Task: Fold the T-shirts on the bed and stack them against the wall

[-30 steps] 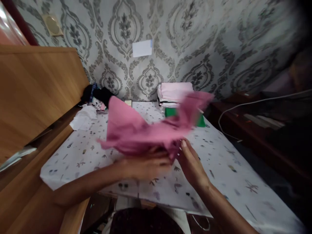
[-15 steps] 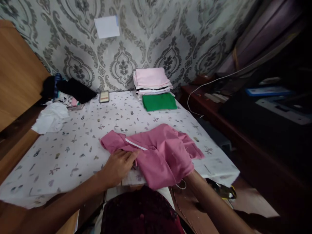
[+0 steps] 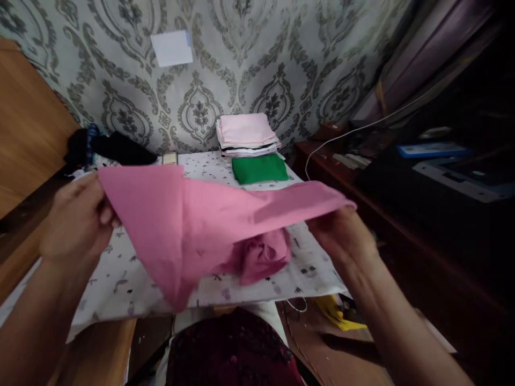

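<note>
The left hand [image 3: 76, 220] is closed on a corner of the pink cloth [image 3: 209, 214], its fingers curled in against the fabric with little or no gap. The right hand [image 3: 341, 230] is under the opposite end and bears it up; the cloth covers most of its fingertips, so I cannot tell how far they close or whether they pinch. The cloth spans the space between the two grips, raised over the table [image 3: 317, 276], and is slightly blurred. Near the left grip it forms a broad flap that narrows to a point hanging below that hand. Nearer the right grip, a bunched, rolled part [image 3: 265, 254] droops lower than both hands; whether it touches the table I cannot tell.

Beyond the grips, between them, a green cloth [image 3: 259, 169] lies folded just in front of a folded stack [image 3: 245, 134] with a pale pink piece on top. Past the left grip, toward the wall [image 3: 241, 48], dark clothes [image 3: 124, 147] lie in a heap, with a small card [image 3: 169, 158] just to their right. A sheet of paper [image 3: 172, 48] is on the wall above. Farther out past the right grip, a white cable [image 3: 362, 131] runs over a dark red desk [image 3: 309, 153].
</note>
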`<state>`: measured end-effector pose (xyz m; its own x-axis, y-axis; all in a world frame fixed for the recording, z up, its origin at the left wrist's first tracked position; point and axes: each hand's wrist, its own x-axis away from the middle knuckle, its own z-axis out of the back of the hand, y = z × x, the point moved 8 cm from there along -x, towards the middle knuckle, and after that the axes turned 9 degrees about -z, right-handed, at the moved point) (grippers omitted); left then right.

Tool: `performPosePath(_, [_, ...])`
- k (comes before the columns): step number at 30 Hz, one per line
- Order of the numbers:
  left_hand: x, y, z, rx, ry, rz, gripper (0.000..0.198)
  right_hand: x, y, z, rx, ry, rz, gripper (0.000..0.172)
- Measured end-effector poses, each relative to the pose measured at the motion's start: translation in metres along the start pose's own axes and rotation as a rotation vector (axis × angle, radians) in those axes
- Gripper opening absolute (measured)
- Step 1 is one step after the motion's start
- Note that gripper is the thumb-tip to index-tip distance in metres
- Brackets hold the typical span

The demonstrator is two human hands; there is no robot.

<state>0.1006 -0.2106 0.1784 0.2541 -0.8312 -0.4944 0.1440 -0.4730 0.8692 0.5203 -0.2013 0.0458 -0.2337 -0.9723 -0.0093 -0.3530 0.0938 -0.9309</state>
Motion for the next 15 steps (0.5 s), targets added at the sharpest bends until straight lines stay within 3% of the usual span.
performPosePath(2, [-0.026, -0.032, 0.005, 0.028, 0.075, 0.152, 0.036, -0.018, 0.000, -0.011, -0.044, -0.008, -0.032, 0.029])
performPosePath(4, [-0.040, -0.078, 0.008, 0.013, 0.079, 0.360, 0.019, -0.031, 0.013, -0.021, 0.009, 0.004, -0.062, 0.052])
performPosePath(6, [-0.042, -0.121, 0.012, -0.008, 0.023, 0.491, 0.012, -0.034, 0.035, -0.030, 0.173, 0.011, -0.083, 0.072])
performPosePath(8, [-0.032, -0.153, 0.021, -0.044, -0.021, 0.527, 0.022, -0.028, 0.056, -0.042, 0.410, -0.061, -0.059, 0.072])
performPosePath(11, [-0.008, -0.176, 0.030, -0.182, -0.164, 0.476, 0.042, -0.007, 0.076, -0.070, 0.805, -0.296, 0.099, 0.052])
performPosePath(15, [0.015, -0.176, 0.030, -0.519, -0.449, 0.321, 0.051, 0.008, 0.089, -0.105, 1.126, -0.479, 0.237, 0.040])
